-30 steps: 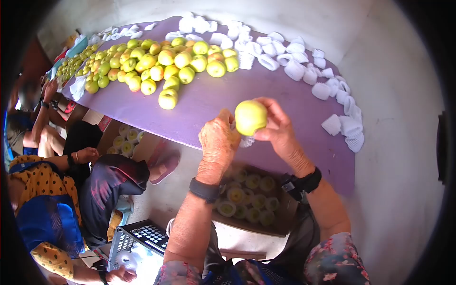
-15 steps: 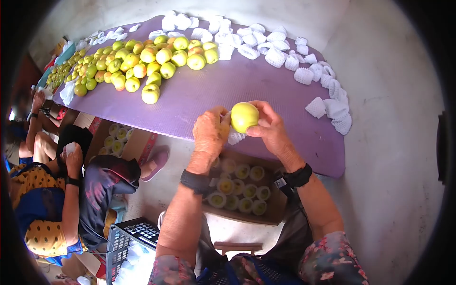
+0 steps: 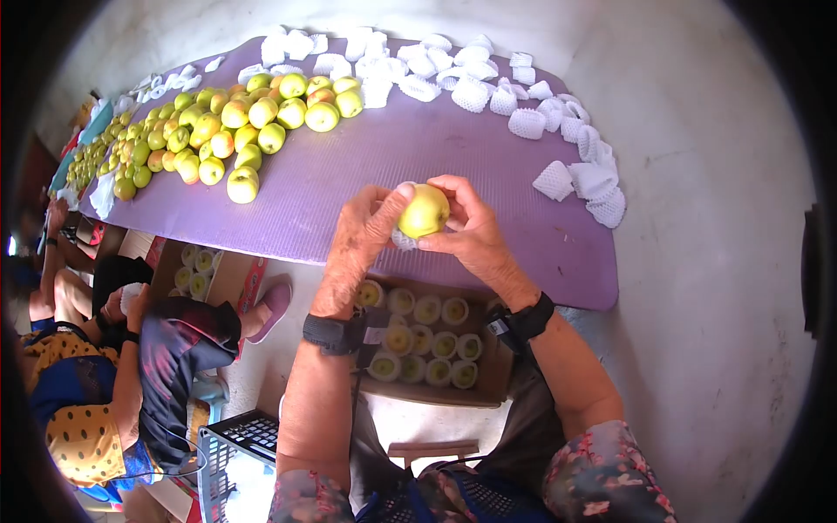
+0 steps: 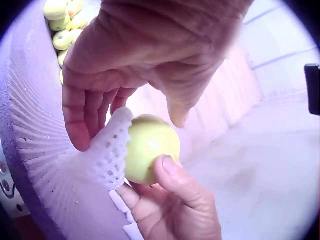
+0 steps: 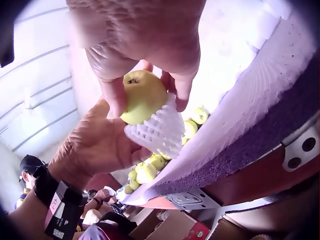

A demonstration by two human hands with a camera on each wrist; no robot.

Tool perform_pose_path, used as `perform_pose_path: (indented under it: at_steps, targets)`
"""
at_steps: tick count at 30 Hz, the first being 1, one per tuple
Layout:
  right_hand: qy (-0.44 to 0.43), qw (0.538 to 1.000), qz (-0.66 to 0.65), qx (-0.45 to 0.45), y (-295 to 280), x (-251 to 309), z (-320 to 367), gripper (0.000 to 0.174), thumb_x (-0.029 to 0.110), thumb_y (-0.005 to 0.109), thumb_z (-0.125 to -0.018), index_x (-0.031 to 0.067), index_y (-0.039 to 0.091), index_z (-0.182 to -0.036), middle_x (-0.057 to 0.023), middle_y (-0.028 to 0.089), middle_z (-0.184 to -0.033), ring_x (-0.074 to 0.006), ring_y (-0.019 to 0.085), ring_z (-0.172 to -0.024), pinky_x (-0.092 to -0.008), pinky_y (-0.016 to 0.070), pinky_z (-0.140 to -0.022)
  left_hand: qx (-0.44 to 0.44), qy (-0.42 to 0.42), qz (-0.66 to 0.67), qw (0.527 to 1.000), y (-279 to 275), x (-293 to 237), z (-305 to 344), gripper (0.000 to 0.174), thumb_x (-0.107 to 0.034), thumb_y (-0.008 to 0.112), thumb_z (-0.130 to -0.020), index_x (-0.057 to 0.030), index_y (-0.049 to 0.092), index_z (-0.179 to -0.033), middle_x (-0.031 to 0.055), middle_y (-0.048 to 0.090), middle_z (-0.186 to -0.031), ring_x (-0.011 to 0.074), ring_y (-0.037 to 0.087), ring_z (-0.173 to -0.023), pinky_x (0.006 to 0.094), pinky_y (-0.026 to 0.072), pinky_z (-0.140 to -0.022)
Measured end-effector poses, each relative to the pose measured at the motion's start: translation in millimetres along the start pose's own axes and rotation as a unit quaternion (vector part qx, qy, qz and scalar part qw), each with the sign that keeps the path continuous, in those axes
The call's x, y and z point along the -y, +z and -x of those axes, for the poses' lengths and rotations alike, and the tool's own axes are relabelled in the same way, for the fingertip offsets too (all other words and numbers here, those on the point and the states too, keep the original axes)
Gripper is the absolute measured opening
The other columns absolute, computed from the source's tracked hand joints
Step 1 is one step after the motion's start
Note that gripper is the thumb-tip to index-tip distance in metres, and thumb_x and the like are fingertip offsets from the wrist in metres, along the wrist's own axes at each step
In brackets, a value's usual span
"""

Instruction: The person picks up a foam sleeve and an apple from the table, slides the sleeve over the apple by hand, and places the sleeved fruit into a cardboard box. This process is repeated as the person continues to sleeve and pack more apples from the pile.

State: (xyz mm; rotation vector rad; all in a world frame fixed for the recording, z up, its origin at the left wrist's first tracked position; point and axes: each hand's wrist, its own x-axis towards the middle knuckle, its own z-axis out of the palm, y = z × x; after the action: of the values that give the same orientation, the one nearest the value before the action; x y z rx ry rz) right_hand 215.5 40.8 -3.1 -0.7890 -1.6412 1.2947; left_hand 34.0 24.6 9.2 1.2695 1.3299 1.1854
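Note:
A yellow-green apple point(image 3: 424, 212) is between the two hands, over the near edge of the purple mat. My right hand point(image 3: 478, 234) grips it, with the thumb against its side in the left wrist view. A white foam net sleeve point(image 4: 107, 155) covers one end of the apple, the rest being bare. My left hand point(image 3: 359, 228) holds the sleeve with bent fingers. Its thumb point(image 4: 179, 114) stands out on the far side of the apple in the left wrist view. The right wrist view shows the sleeve over the left fingers.
Loose apples point(image 3: 205, 131) are heaped on the mat point(image 3: 366, 157) at left. Foam sleeves point(image 3: 471, 94) line its far and right edges. Below the mat is a carton point(image 3: 488, 366) of sleeved apples. A plastic crate point(image 3: 244, 436) and a seated person point(image 3: 91, 410) are at left.
The head view has shifted, so the mat's contents sit further left. The left thumb has come over the apple's edge, and both hands have closed in around apple and sleeve.

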Motion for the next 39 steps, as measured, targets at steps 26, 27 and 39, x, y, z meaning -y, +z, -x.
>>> perform_pose_path:
  at_steps: [26, 27, 39]
  targets:
    - [0.103, 0.984, -0.149, 0.002, 8, -1, -11, 0.034, 0.025, 0.067, -0.088, 0.0009, 0.058, -0.111, -0.0053, 0.062, -0.086, -0.0099, 0.058, -0.070, -0.0232, 0.0509, -0.058, 0.082, -0.023, 0.259, 0.962, -29, 5, 4, 0.064, -0.052, 0.061, -0.087, -0.0013, 0.053, -0.125, 0.0098, 0.064, -0.113, 0.0184, 0.064, -0.099, 0.0323, 0.0530, -0.084]
    - [0.103, 0.982, -0.159, 0.013, 7, -4, -12, 0.034, 0.024, 0.067, -0.088, 0.0008, 0.059, -0.111, -0.0054, 0.062, -0.085, -0.0101, 0.058, -0.070, -0.0232, 0.0511, -0.058, 0.090, -0.024, 0.264, 0.960, -31, 6, 4, 0.063, -0.051, 0.060, -0.088, -0.0010, 0.053, -0.125, 0.0103, 0.063, -0.114, 0.0189, 0.064, -0.099, 0.0332, 0.0530, -0.085]
    - [0.120, 0.980, -0.139, -0.074, 12, -4, -11, 0.029, 0.004, 0.055, -0.078, -0.0065, 0.059, -0.105, -0.0147, 0.063, -0.098, -0.0185, 0.064, -0.087, -0.0277, 0.0553, -0.073, 0.006, 0.009, 0.045, 0.999, -25, 1, 13, 0.067, -0.036, 0.071, -0.082, 0.0041, 0.047, -0.130, 0.0144, 0.062, -0.113, 0.0197, 0.061, -0.099, 0.0319, 0.0486, -0.087]
